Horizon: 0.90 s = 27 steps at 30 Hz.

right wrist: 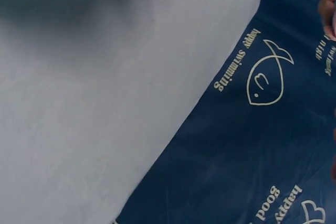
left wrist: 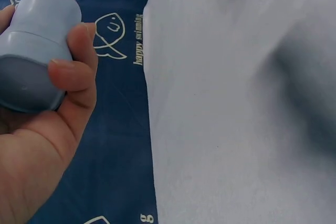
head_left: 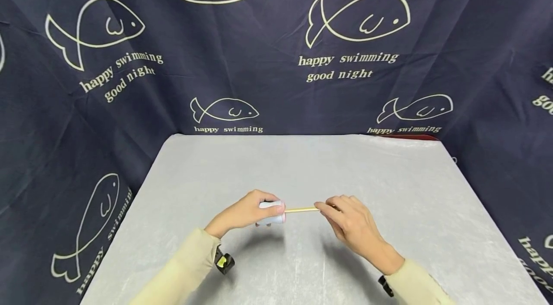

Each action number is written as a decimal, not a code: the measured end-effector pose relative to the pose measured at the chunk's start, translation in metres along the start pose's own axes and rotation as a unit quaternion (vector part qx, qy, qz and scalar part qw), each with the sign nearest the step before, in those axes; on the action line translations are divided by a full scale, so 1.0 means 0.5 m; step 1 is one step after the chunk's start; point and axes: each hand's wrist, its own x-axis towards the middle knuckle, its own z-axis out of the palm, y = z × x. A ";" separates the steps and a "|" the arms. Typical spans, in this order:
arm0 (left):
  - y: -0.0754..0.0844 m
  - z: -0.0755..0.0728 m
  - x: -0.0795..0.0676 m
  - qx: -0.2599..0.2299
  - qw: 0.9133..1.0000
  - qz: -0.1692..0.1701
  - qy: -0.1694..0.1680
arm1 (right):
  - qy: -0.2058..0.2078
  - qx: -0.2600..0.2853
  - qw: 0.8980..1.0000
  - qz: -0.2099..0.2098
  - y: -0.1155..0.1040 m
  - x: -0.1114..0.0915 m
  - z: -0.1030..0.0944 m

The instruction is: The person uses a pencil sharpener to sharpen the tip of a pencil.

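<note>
My left hand (head_left: 246, 211) grips a light blue pencil sharpener (head_left: 276, 219) with a pink rim, held on its side above the table with the rim toward the right. In the left wrist view the fingers curl round the rounded body of the sharpener (left wrist: 44, 17), whose grey-blue end faces the camera. A yellow pencil (head_left: 301, 209) runs level from the pink end across to my right hand (head_left: 356, 225), which pinches its other end between thumb and fingers. The pencil's tip is hidden at the sharpener. Only a bit of a hand (right wrist: 327, 6) enters the right wrist view's edge.
A table (head_left: 242, 161) with a pale grey cover lies under both hands. Dark blue curtains (head_left: 276, 55) printed with white fish and lettering stand behind it and on both sides. A dark red edge (head_left: 406, 137) shows at the table's far right. Black wrist straps (head_left: 223, 262) sit at the cuffs.
</note>
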 end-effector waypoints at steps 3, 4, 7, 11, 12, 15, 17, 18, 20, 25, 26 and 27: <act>0.001 -0.006 -0.004 -0.040 0.999 -0.003 -0.024 | 0.030 -0.018 0.998 -0.048 -0.005 0.016 -0.003; 0.001 -0.007 -0.005 -0.053 0.998 -0.004 -0.028 | 0.041 -0.025 0.997 -0.064 -0.007 0.021 -0.004; 0.004 -0.003 -0.008 -0.066 0.997 -0.005 -0.028 | 0.070 -0.032 0.993 -0.086 -0.012 0.030 -0.002; 0.004 0.023 -0.012 0.009 0.999 0.046 0.026 | 0.084 -0.009 0.995 -0.057 -0.013 0.019 0.007; 0.002 0.033 -0.013 0.035 0.996 0.067 0.046 | 0.081 0.001 0.996 -0.042 -0.013 0.014 0.009; -0.013 0.063 -0.018 0.127 0.977 0.141 0.098 | 0.036 0.037 0.998 0.026 -0.017 -0.007 0.011; -0.023 0.076 -0.020 0.204 0.949 0.203 0.129 | -0.024 0.067 0.993 0.092 -0.023 -0.018 0.009; -0.028 0.080 -0.020 0.251 0.928 0.234 0.145 | -0.064 0.091 0.984 0.137 -0.026 -0.022 0.007; -0.035 0.084 -0.018 0.337 0.880 0.289 0.173 | -0.151 0.139 0.949 0.238 -0.030 -0.027 0.004; -0.046 0.084 -0.011 0.457 0.783 0.371 0.203 | -0.304 0.227 0.832 0.405 -0.021 -0.022 0.000; -0.047 0.084 -0.010 0.464 0.774 0.378 0.204 | -0.318 0.233 0.821 0.413 -0.018 -0.020 0.000; -0.048 0.084 -0.010 0.469 0.769 0.382 0.206 | -0.328 0.236 0.815 0.415 -0.016 -0.018 0.000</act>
